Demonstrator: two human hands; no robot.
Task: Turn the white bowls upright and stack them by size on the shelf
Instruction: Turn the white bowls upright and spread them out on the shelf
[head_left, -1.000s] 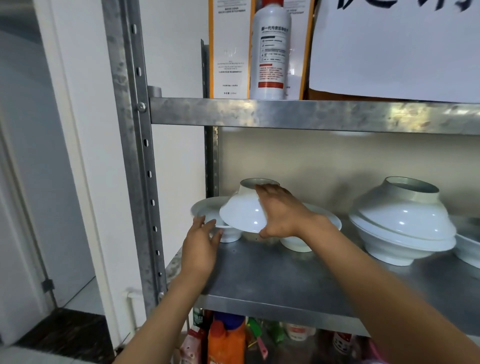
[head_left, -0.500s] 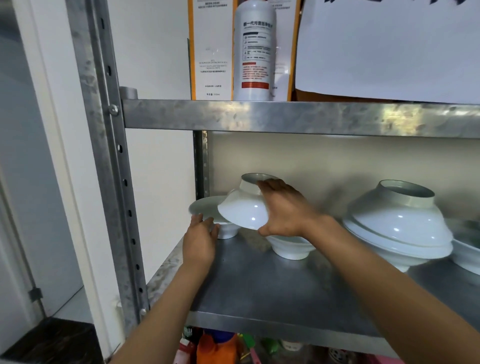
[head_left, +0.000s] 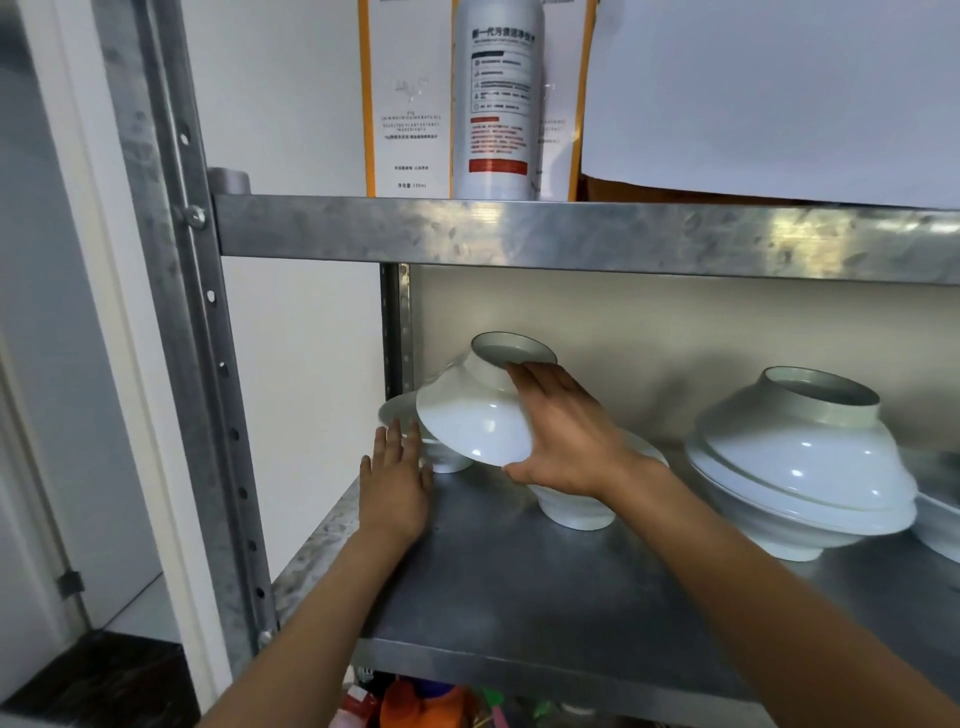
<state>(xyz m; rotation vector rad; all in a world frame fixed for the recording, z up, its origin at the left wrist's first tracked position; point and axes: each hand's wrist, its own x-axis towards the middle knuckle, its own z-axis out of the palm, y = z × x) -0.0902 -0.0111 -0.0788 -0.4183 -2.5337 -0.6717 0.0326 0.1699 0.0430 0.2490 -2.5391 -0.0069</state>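
My right hand (head_left: 566, 436) grips a white bowl (head_left: 470, 415) that is upside down and tilted, held above the metal shelf (head_left: 519, 582). Under my right wrist stands an upright white bowl (head_left: 574, 512). At the far left back corner a small upright white bowl (head_left: 402, 415) sits; my left hand (head_left: 397, 483) is open with its fingertips at that bowl's front. To the right, a large white bowl (head_left: 800, 462) lies upside down on top of another upright one (head_left: 795, 540). A further bowl (head_left: 943, 525) shows at the right edge.
The upper shelf beam (head_left: 571, 239) runs close above the bowls. On it stand a white bottle (head_left: 496, 98), an orange-edged box (head_left: 405, 98) and a white sheet (head_left: 779, 93). A steel upright post (head_left: 176, 312) bounds the left side. Colourful bottles (head_left: 415, 701) sit below.
The held bowl has tilted further, its rim swinging down to the left. My left hand stays by the small bowl. The camera has moved closer and lower.
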